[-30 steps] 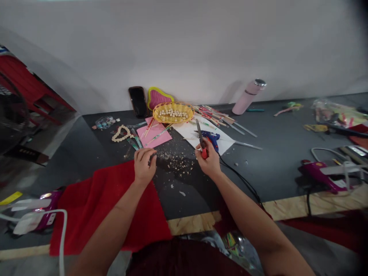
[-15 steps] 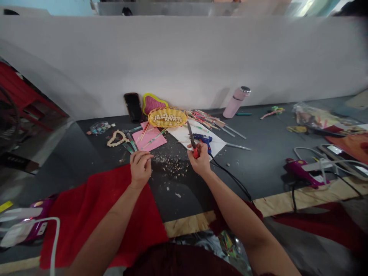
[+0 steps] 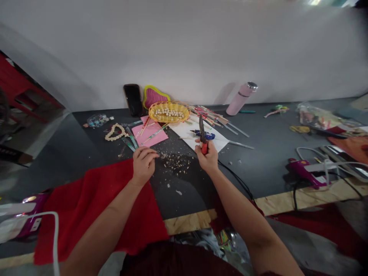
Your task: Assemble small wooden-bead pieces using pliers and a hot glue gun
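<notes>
Dark desk [image 3: 273, 161], littered with scraps. Right hand [image 3: 208, 158] grips red-handled cutters [image 3: 202, 135], blades up; left hand [image 3: 143, 164] curled shut, contents unclear, at red cloth [image 3: 94, 207]

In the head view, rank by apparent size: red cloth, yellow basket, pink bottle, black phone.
1. red cloth, by far the largest, though nearest the camera.
2. yellow basket.
3. pink bottle and black phone look about alike; no ranking between them.
</notes>
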Action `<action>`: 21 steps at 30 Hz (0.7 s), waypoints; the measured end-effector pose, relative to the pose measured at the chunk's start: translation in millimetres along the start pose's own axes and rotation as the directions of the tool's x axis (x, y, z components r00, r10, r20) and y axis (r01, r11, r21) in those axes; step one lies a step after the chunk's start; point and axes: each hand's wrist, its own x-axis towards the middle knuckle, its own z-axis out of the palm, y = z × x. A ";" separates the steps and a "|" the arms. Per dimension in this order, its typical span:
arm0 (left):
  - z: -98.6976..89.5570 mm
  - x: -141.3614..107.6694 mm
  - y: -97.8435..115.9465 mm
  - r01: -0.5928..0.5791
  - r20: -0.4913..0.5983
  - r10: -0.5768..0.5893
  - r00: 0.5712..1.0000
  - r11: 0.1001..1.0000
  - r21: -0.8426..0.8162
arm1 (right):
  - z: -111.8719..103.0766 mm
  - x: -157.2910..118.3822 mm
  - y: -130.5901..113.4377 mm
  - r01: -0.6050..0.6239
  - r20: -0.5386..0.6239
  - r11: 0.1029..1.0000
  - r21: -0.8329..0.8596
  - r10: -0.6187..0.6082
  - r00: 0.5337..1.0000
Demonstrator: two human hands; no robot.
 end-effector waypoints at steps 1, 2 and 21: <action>1.5 -0.8 0.7 0.000 0.014 0.000 1.000 1.000 -0.004 | -1.2 -0.5 0.3 0.021 0.009 0.999 -0.026 -0.021 1.000; 2.6 -1.4 2.1 0.000 0.027 0.000 1.000 1.000 -0.006 | -2.3 -0.8 0.3 0.049 0.016 0.997 -0.055 -0.048 0.999; -6.1 3.8 9.2 -0.020 0.301 0.009 0.954 0.999 0.034 | 2.8 5.0 -0.3 0.206 0.143 0.958 -0.200 -0.179 0.973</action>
